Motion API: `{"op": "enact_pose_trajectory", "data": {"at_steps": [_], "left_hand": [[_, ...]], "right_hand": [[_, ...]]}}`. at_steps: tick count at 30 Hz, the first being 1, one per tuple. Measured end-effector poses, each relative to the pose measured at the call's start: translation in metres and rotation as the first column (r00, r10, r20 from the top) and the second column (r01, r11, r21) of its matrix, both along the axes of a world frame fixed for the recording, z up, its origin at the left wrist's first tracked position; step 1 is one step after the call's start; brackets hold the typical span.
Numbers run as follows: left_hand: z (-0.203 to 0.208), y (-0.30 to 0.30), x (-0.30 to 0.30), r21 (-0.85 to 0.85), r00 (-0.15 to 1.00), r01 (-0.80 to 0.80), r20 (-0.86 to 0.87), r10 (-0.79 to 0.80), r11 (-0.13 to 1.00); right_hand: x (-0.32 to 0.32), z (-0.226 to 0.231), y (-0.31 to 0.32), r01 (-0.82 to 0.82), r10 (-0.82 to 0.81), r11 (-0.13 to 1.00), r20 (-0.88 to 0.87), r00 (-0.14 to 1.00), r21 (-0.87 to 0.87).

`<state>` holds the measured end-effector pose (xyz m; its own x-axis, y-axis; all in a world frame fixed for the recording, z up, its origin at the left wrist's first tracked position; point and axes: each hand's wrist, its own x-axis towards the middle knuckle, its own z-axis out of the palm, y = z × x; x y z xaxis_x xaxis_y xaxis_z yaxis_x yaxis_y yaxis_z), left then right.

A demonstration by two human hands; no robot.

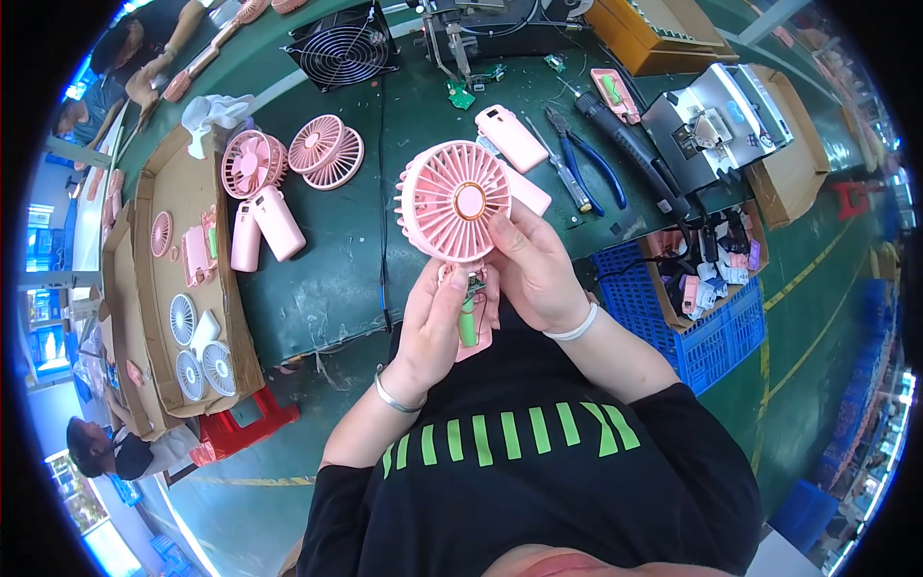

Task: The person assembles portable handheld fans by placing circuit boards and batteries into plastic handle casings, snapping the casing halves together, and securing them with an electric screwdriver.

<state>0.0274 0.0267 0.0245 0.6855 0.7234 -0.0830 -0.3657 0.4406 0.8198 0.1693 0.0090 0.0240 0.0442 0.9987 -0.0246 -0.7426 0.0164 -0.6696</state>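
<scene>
Over the near edge of the bench (332, 274), two hands held one fan (469, 201): the left hand (430, 322) had fingers clamped on its neck, the right hand (540, 274) on its rim. Open surface ran leftward to two cases (278, 224); one pliers (598, 168) lay rightward.

From my end I made out bright green bars and a letter-like shape (511, 436) across the chest of the black shirt (577, 505), ending toward its right sleeve. I could read no words anywhere.
</scene>
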Motion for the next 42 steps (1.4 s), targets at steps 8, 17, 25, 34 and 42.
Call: {"op": "enact_pose_trajectory", "data": {"at_steps": [8,17,25,34,42], "left_hand": [[0.002,0.008,-0.003,-0.216,0.997,0.075,0.012,-0.074,0.973],[-0.002,0.005,-0.003,-0.220,0.996,0.056,0.083,-0.039,0.974],[0.003,0.006,-0.004,-0.234,0.997,0.064,0.060,-0.052,0.970],[0.002,0.002,0.000,-0.270,0.992,0.065,0.123,-0.033,0.961],[-0.001,0.005,-0.002,-0.170,0.986,0.135,0.119,-0.116,0.976]], "right_hand": [[0.000,0.001,-0.002,0.139,-0.128,0.989,0.183,0.975,-0.053],[-0.003,0.001,-0.001,0.122,-0.120,0.990,0.035,0.992,-0.070],[-0.003,0.007,-0.004,0.191,-0.181,0.981,0.233,0.955,-0.020],[-0.006,0.006,-0.008,0.222,-0.209,0.972,0.153,0.966,-0.071],[-0.002,0.004,-0.009,0.182,-0.176,0.983,0.161,0.971,-0.021]]}}
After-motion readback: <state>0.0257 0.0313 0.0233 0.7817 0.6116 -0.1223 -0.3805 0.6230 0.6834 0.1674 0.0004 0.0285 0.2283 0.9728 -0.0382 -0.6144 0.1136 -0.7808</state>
